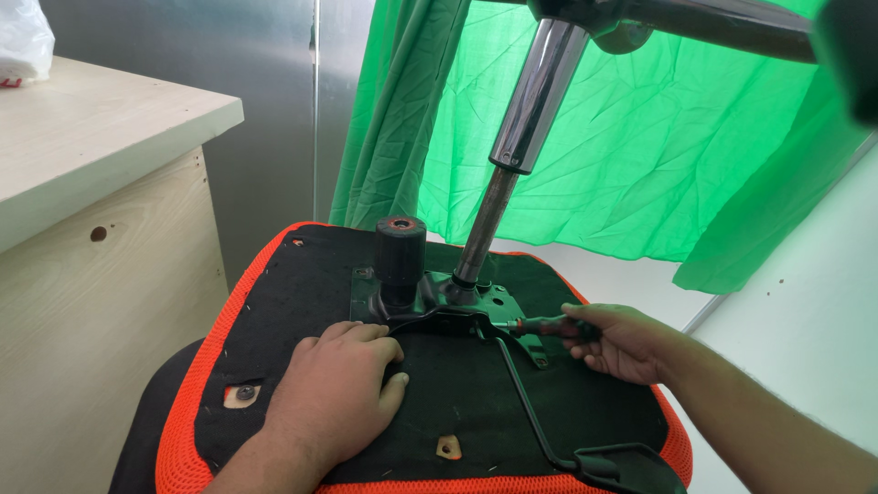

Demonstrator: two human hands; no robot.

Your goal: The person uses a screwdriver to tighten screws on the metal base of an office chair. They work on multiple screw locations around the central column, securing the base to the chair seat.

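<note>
An office chair lies upside down, its black seat underside [302, 293] edged in orange mesh facing me. A black metal mechanism plate [430, 306] with a black knob [400, 247] is bolted at its middle, and a chrome gas cylinder [535, 96] rises from it. My left hand [338, 389] lies flat on the seat bottom, fingers touching the plate's near edge. My right hand [622, 343] grips a screwdriver [540, 325] with a red and black handle, its tip against the plate's right side. A black lever [530, 402] runs from the plate to a paddle at the lower right.
A light wooden cabinet [101, 238] stands at the left with a white plastic bag [23, 41] on top. A green cloth [640, 155] hangs behind the chair. The chair base's black arm [722, 23] crosses overhead. A white wall [805, 320] is at the right.
</note>
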